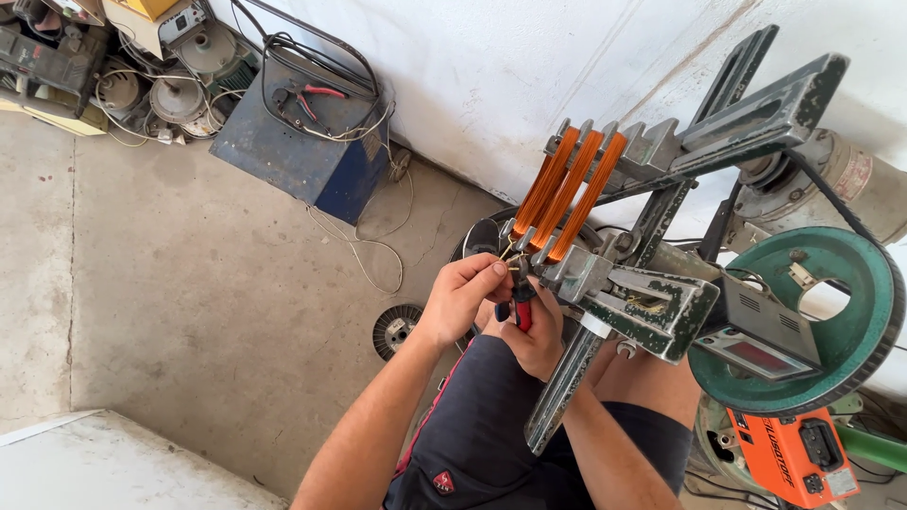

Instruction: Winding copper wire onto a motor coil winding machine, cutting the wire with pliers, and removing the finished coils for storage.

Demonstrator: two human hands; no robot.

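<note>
Left hand [460,295] pinching copper wire end [507,251]; right hand [535,332] closed around red-handled pliers [521,304], beside copper coils [567,194].

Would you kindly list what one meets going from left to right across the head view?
Motor parts pile → blue box → wire spool → left hand → copper coils → green pulley wheel.

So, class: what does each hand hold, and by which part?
Right hand grips pliers by the red handles; left hand pinches a copper wire end.
</note>
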